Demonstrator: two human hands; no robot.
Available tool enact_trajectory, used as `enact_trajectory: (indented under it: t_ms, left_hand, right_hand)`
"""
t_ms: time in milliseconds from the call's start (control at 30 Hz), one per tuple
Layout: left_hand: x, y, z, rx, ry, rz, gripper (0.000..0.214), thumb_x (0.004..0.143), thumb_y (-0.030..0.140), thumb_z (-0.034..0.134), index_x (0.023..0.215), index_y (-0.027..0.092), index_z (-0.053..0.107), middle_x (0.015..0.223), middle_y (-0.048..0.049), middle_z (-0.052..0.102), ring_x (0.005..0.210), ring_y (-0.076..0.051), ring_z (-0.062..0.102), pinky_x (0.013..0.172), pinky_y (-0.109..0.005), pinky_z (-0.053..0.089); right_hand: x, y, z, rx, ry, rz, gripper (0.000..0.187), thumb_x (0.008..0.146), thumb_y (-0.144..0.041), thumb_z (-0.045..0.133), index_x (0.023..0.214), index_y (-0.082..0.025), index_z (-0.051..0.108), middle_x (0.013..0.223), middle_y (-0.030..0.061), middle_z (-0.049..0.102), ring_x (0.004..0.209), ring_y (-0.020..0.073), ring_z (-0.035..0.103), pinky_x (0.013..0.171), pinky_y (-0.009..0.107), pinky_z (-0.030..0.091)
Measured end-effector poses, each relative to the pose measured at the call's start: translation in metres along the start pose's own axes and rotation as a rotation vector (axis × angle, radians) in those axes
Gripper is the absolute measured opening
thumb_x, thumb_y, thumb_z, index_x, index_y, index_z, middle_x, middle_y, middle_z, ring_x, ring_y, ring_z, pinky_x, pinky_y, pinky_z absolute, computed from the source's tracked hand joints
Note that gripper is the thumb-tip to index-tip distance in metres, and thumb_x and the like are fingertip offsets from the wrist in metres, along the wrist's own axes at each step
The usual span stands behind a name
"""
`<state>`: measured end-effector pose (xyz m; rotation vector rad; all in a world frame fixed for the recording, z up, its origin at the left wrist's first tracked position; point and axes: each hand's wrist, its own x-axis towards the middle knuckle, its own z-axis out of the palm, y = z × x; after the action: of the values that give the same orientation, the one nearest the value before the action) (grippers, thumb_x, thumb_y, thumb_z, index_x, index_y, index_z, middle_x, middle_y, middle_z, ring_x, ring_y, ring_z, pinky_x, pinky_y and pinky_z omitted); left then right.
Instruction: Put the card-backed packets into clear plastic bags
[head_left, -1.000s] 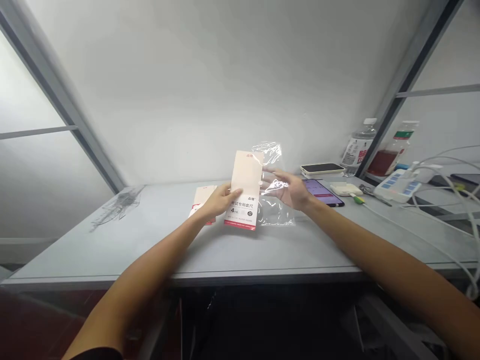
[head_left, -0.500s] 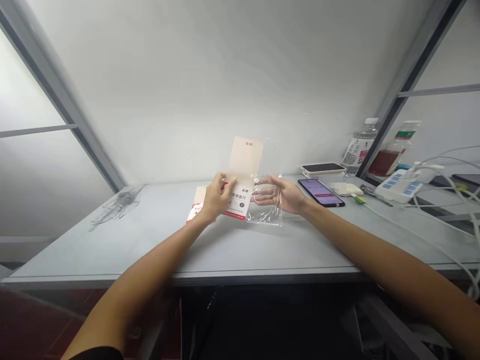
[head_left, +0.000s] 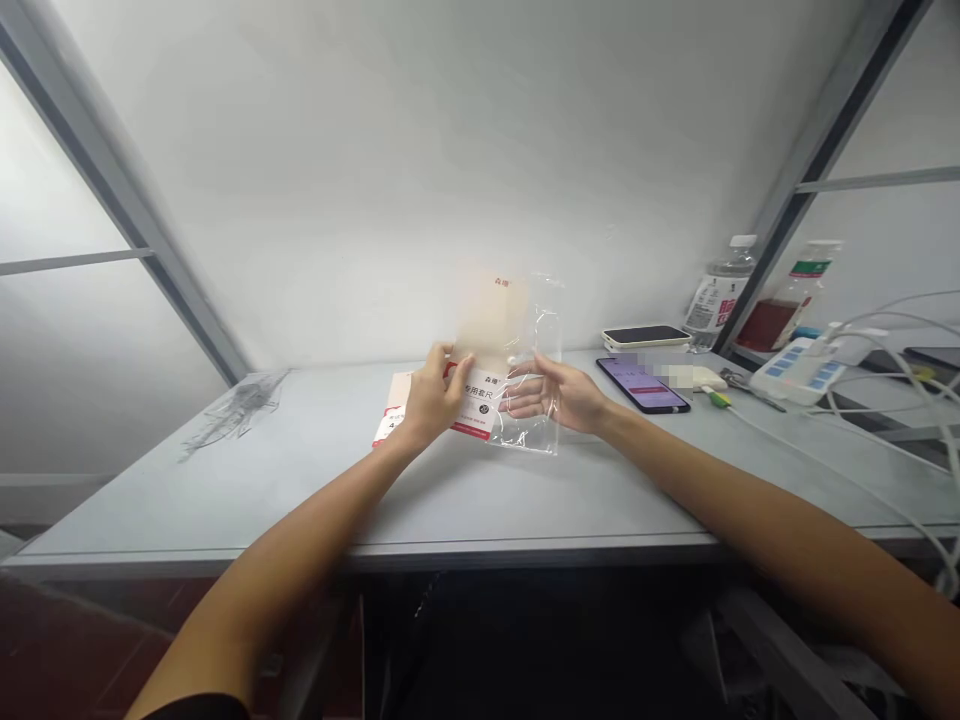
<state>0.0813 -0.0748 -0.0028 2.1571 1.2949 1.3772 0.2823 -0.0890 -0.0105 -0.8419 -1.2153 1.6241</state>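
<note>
My left hand (head_left: 435, 392) is closed around the left side of a printed card (head_left: 474, 412), cream at the top and white with a red band lower down. Beside and overlapping the card is a clear plastic bag (head_left: 536, 425); I cannot tell how much of the card lies inside it. My right hand (head_left: 571, 392) pinches the bag's right edge, its fingers showing through the film. Behind my left wrist, a second printed card or packet (head_left: 391, 424) in cream, white and red lies on the desk, partly hidden.
On the right of the desk (head_left: 555, 510) are a lit phone (head_left: 643, 386), another phone (head_left: 646, 336), a labelled bottle (head_left: 718, 300), a bottle of red liquid (head_left: 780, 315) and a power strip (head_left: 799, 370) with white cables. A dark scribble (head_left: 244, 405) marks the left side.
The bag's upper right part has shifted and its creases catch the light differently. The card's top looks more blurred. My right hand has moved very slightly; my left hand stays in place.
</note>
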Motion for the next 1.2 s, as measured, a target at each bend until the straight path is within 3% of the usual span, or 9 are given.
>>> enact_trajectory:
  t_ms: [267,500,600,700,767,933,1033,1200]
  left_hand:
    - [-0.002,0.002,0.0,-0.021,0.016,0.0,0.025,0.085,0.046,0.043,0.089,0.021,0.046,0.057,0.0045,0.049,0.046,-0.009,0.042,0.049,-0.022,0.033]
    - [-0.003,0.0,0.004,-0.185,-0.044,-0.033,0.028,0.085,0.046,0.042,0.094,0.02,0.044,0.09,-0.0026,0.058,0.071,-0.011,0.055,0.061,-0.023,0.042]
    - [-0.005,0.001,0.006,-0.274,-0.122,0.024,0.035,0.085,0.044,0.043,0.11,0.019,0.039,0.107,-0.0072,0.055,0.088,-0.015,0.055,0.073,-0.027,0.045]
    - [-0.008,0.002,0.008,-0.401,-0.299,0.043,0.044,0.087,0.044,0.04,0.123,0.019,0.033,0.114,-0.0086,0.052,0.097,-0.018,0.054,0.081,-0.031,0.044]
    - [-0.009,0.001,0.009,-0.48,-0.388,0.018,0.044,0.087,0.045,0.039,0.123,0.019,0.036,0.112,-0.008,0.054,0.099,-0.019,0.053,0.084,-0.032,0.043]
    - [-0.001,-0.01,0.01,-0.579,-0.367,-0.153,0.043,0.085,0.053,0.037,0.101,0.017,0.055,0.091,-0.0055,0.061,0.087,-0.018,0.057,0.079,-0.033,0.045]
    - [0.005,-0.015,0.007,-0.593,-0.418,-0.231,0.043,0.081,0.055,0.045,0.082,0.014,0.059,0.075,-0.0035,0.06,0.074,-0.016,0.057,0.072,-0.032,0.047]
    - [0.009,-0.013,0.003,-0.68,-0.442,-0.266,0.036,0.074,0.049,0.059,0.077,0.012,0.061,0.074,-0.0034,0.061,0.071,-0.014,0.058,0.069,-0.03,0.048]
  right_hand:
    - [-0.001,-0.001,0.001,-0.005,0.001,-0.004,0.041,0.091,-0.046,0.032,0.092,-0.015,0.058,0.079,0.0113,0.071,0.077,0.0248,0.069,0.075,0.042,0.053]
    - [0.003,0.009,0.005,0.012,-0.065,-0.06,0.029,0.091,-0.04,0.04,0.089,-0.018,0.059,0.074,0.0056,0.069,0.07,0.0188,0.067,0.074,0.039,0.054]
    - [0.005,0.014,0.007,-0.056,-0.14,-0.058,0.034,0.089,-0.045,0.041,0.089,-0.017,0.061,0.075,0.0061,0.069,0.07,0.0182,0.066,0.071,0.037,0.054]
    - [0.006,0.016,0.007,-0.154,-0.142,-0.088,0.039,0.084,-0.051,0.048,0.083,-0.015,0.064,0.076,0.0067,0.069,0.067,0.0169,0.064,0.064,0.032,0.053]
    - [0.006,0.016,0.005,-0.201,-0.127,-0.124,0.04,0.08,-0.052,0.053,0.077,-0.015,0.065,0.074,0.0062,0.068,0.064,0.0156,0.063,0.062,0.03,0.052]
    - [0.002,0.009,0.001,-0.333,-0.063,-0.185,0.037,0.075,-0.05,0.06,0.073,-0.014,0.068,0.073,0.0055,0.069,0.065,0.016,0.063,0.061,0.029,0.051]
    - [-0.002,0.005,0.0,-0.42,-0.08,-0.189,0.037,0.076,-0.049,0.059,0.072,-0.014,0.069,0.073,0.0057,0.069,0.065,0.0153,0.063,0.061,0.028,0.05]
    - [-0.002,0.003,-0.004,-0.492,-0.041,-0.182,0.039,0.076,-0.051,0.059,0.075,-0.013,0.069,0.076,0.0072,0.07,0.068,0.0158,0.063,0.063,0.028,0.05]
